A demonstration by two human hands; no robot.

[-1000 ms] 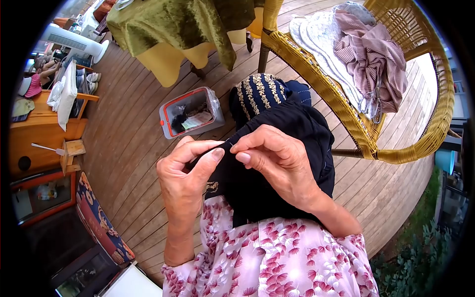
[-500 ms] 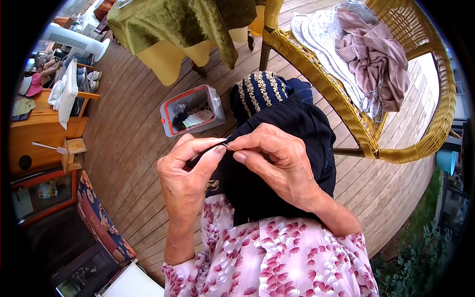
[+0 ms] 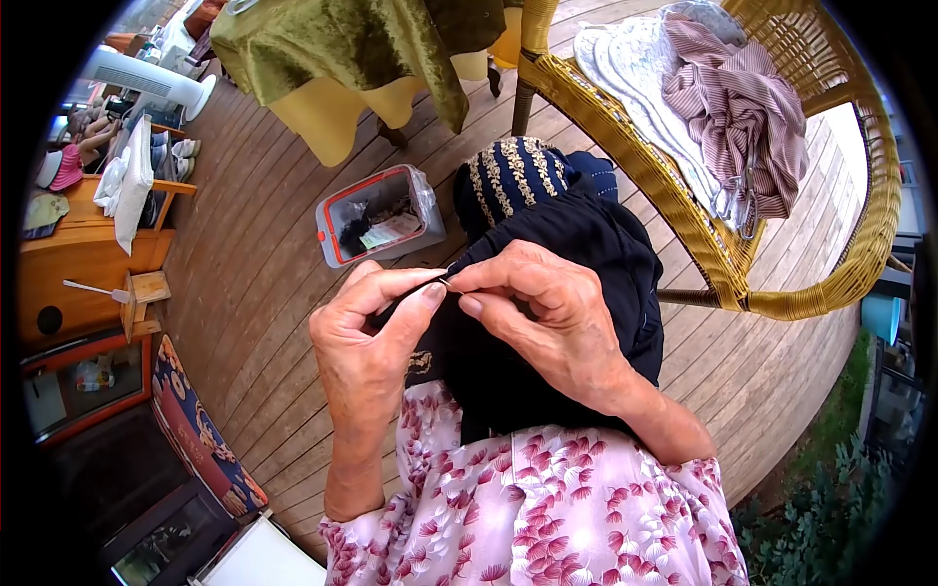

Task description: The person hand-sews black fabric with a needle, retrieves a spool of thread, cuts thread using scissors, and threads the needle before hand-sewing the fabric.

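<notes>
Dark cloth [image 3: 611,259] drapes over my lap and legs, plain black in front. My left hand [image 3: 371,327] is closed, with thumb and forefinger pinching a folded edge of this black cloth. Right beside it, my right hand [image 3: 552,317] pinches a thin, shiny needle [image 3: 447,283] at the same edge. Only a short bit of the needle shows between the fingertips. The two hands nearly touch. Beyond them, fabric with gold floral stripes [image 3: 518,176] covers my knee.
A grey bin with a red rim [image 3: 323,220] stands on the plank floor [image 3: 283,293]. At right, a wicker chair [image 3: 674,220] holds a striped garment [image 3: 733,98]. A table with a green cloth [image 3: 332,49] is ahead; a white fan [image 3: 147,78] stands at far left.
Both hands stay almost in place, with small shifts of the fingertips. Less of the needle shows between them now, and the cloth edge at the left fingers sits slightly differently.
</notes>
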